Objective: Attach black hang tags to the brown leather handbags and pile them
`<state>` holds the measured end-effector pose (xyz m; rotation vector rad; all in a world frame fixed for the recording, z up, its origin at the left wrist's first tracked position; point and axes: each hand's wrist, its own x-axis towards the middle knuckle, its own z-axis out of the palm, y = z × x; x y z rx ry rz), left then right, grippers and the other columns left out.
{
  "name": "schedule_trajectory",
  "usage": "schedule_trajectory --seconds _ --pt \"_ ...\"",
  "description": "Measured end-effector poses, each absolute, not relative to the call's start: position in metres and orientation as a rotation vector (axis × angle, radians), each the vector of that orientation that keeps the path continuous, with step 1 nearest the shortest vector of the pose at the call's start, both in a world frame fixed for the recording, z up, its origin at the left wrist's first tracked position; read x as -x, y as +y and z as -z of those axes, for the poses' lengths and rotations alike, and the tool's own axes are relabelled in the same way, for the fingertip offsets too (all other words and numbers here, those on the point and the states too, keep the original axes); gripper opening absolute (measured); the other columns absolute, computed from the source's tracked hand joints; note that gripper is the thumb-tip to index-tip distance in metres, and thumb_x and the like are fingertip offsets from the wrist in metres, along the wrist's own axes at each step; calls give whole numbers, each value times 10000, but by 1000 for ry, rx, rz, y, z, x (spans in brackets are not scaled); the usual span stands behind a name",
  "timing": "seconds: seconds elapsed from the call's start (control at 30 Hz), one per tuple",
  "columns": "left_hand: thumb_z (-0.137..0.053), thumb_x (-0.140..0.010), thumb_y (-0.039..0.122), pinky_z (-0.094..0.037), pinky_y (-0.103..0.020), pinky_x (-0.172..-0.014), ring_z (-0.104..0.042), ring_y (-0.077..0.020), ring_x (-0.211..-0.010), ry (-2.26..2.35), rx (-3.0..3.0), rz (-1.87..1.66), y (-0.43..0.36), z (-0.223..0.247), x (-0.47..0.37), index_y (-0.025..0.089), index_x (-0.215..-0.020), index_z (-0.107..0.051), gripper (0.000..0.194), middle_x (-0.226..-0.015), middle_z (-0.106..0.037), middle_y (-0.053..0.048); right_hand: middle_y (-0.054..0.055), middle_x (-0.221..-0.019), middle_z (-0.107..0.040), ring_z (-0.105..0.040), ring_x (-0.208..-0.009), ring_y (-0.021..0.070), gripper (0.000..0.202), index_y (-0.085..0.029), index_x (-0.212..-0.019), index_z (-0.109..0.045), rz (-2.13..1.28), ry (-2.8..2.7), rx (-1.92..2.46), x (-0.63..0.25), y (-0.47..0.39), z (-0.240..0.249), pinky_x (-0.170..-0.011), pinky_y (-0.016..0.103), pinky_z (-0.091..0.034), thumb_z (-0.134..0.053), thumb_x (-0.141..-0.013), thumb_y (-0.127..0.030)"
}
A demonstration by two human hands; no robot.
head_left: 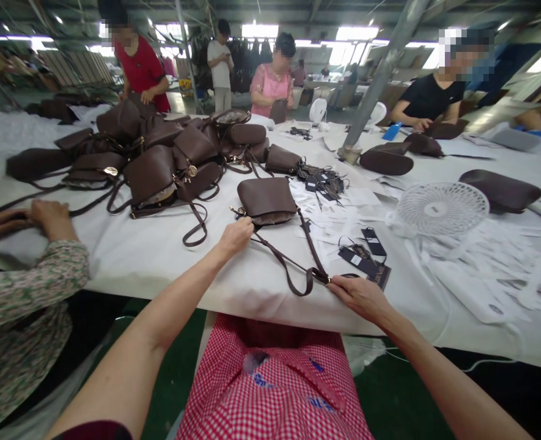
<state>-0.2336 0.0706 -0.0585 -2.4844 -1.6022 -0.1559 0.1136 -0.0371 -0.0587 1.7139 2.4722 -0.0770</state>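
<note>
A small brown handbag (pixel 266 198) lies on the white-covered table straight ahead of me, its open mouth facing my side. My left hand (pixel 237 237) is closed at the bag's near left corner, where the strap joins; its fingertips are partly hidden. The brown shoulder strap (pixel 288 269) loops from the bag toward the table's front edge. My right hand (pixel 355 294) pinches this strap close to its buckle. Black hang tags (pixel 364 260) lie just beyond my right hand.
Brown handbags (pixel 153 174) are heaped at left. More tags (pixel 320 182) lie behind my bag. A white fan (pixel 442 208) stands at right among paper strips. A co-worker's hand (pixel 52 219) holds a strap at far left. Other people stand across the table, beside a metal post (pixel 380 73).
</note>
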Motion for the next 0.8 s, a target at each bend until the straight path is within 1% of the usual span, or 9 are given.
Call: schedule_trajectory --seconds 0.1,0.2,0.3,0.4,0.5,0.57,0.63,0.73,0.8 --pt "-386 -883 98 -480 -304 -706 -593 -225 -943 -1999 2176 197 86 54 261 104 -1003 -607 251 -1071 -590 -146 30 -761 -716 -669 -716 193 381 -249 -842 -635 94 2448 -1729 -133 -36 61 -555 258 -314 -329 -970 -436" --pt "-401 -855 90 -467 -339 -706 -607 -253 -909 -2114 2068 147 91 49 281 105 -979 -615 249 -1015 -607 -148 30 -762 -716 -671 -723 195 361 -246 -849 -639 108 2430 -1725 -147 -33 63 -567 259 -335 -345 -966 -419" --pt "-413 -822 45 -445 -365 -747 -576 -272 -976 -1849 2190 194 83 48 275 129 -1031 -602 294 -1018 -615 -139 26 -766 -708 -664 -740 190 351 -247 -824 -640 109 2459 -1696 -150 -30 64 -563 255 -337 -359 -957 -410" --pt "-418 -844 50 -417 -387 -827 -538 -263 -1028 -1434 2426 265 75 51 250 152 -1073 -593 306 -1072 -611 -132 19 -764 -699 -654 -735 180 350 -247 -783 -634 130 2492 -1694 -150 -28 63 -560 251 -334 -372 -946 -411" --pt "-420 -875 74 -412 -374 -826 -543 -244 -968 -1175 2666 114 75 55 229 152 -943 -636 239 -970 -627 -117 12 -772 -701 -653 -714 178 340 -250 -796 -639 167 2480 -1723 -154 -28 61 -573 256 -340 -380 -939 -417" --pt "-431 -876 77 -426 -344 -765 -552 -231 -912 -1174 2721 -16 80 57 223 141 -842 -645 226 -910 -623 -116 11 -779 -704 -653 -713 180 333 -253 -821 -643 172 2474 -1740 -156 -29 61 -579 259 -343 -381 -939 -421" --pt "-438 -871 70 -432 -311 -710 -561 -214 -874 -1204 2728 -80 85 56 222 138 -810 -643 224 -893 -615 -113 11 -768 -702 -649 -706 179 332 -253 -817 -641 167 2475 -1751 -158 -30 61 -577 257 -339 -383 -937 -422" --pt "-416 -854 29 -428 -274 -646 -576 -183 -810 -1259 2723 -63 90 54 226 148 -885 -639 255 -908 -607 -93 13 -750 -695 -638 -685 172 330 -247 -795 -634 138 2484 -1759 -161 -30 63 -565 252 -326 -390 -935 -421" --pt "-395 -849 15 -423 -256 -624 -582 -165 -778 -1337 2728 19 91 54 232 160 -949 -634 297 -934 -603 -79 15 -746 -691 -631 -671 168 330 -241 -795 -627 105 2497 -1753 -164 -30 65 -556 250 -314 -389 -938 -419"
